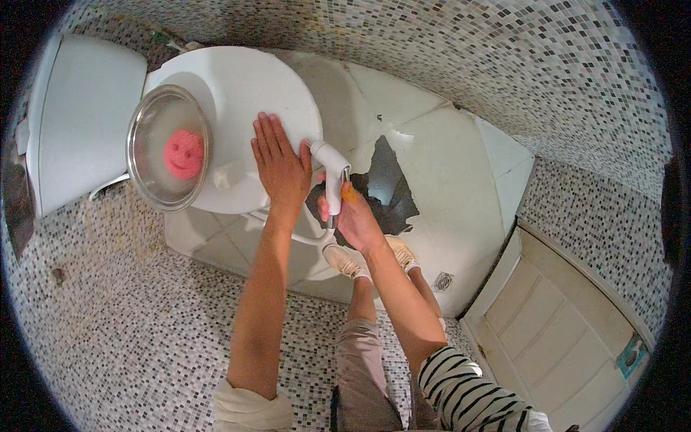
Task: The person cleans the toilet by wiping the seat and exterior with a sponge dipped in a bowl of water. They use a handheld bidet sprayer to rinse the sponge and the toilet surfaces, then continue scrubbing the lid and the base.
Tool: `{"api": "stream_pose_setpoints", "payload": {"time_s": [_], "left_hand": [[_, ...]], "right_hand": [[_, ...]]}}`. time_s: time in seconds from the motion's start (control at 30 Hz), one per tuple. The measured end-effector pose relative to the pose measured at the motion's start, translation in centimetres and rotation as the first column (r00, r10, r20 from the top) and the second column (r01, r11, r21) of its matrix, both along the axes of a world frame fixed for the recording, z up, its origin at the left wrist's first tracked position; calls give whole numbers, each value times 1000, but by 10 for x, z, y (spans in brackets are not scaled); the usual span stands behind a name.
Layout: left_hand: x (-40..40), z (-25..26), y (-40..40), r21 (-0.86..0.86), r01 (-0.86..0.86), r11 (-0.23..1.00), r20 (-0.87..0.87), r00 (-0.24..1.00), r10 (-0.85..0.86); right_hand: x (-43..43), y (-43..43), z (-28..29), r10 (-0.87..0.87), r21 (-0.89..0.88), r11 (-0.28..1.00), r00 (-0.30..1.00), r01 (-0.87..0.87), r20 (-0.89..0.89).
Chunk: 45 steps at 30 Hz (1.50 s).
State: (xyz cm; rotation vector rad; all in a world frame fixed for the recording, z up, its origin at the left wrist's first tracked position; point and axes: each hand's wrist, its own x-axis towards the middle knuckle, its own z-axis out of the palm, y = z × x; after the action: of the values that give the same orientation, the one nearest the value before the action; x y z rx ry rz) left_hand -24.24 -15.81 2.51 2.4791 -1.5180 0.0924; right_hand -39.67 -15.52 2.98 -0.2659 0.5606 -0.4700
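Observation:
My left hand (pixel 280 162) lies flat, palm down, on the white toilet lid (pixel 243 81), its fingers stretched out. My right hand (pixel 353 218) grips the handle of a white hand-held bidet sprayer (pixel 332 162). The sprayer's head points at the lid edge, close to my left thumb; whether water is flowing cannot be made out. From the handle's lower end a white hose (pixel 313 240) loops back under the toilet. On the lid's tank side rests a clear round bowl (pixel 162 201) of cloudy liquid, holding a pink smiley-face sponge (pixel 184 154).
The toilet tank (pixel 89 124) stands at left. A dark, ragged-edged patch (pixel 399 200) lies on the pale floor (pixel 453 189) by my shoes (pixel 345 260). A floor drain (pixel 443 281) and a panelled door (pixel 550 313) are at right. Mosaic-tiled walls (pixel 486 54) enclose the space.

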Motion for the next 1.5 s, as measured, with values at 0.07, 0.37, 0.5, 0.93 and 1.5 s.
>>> {"api": "stream_pose_setpoints", "payload": {"time_s": [0.07, 0.37, 0.5, 0.93, 1.5], "left_hand": [[1, 0, -2, 2, 8, 1000, 16, 1000, -8], [15, -18, -56, -55, 75, 996, 7, 997, -74], [4, -20, -75, 237, 348, 907, 80, 924, -375], [1, -12, -1, 130, 511, 850, -191, 854, -485], [-52, -28, 33, 188, 456, 870, -123, 890, -439]], "right_hand": [[1, -2, 0, -8, -12, 1000, 1000, 8, -7], [4, -12, 2, -22, -9, 1000, 1000, 22, 7], [4, -20, 3, -43, 1, 999, 999, 43, 0], [-2, -13, 15, 12, -47, 999, 1000, -13, -26], [-18, -23, 25, -66, 20, 998, 997, 65, 40]]}}
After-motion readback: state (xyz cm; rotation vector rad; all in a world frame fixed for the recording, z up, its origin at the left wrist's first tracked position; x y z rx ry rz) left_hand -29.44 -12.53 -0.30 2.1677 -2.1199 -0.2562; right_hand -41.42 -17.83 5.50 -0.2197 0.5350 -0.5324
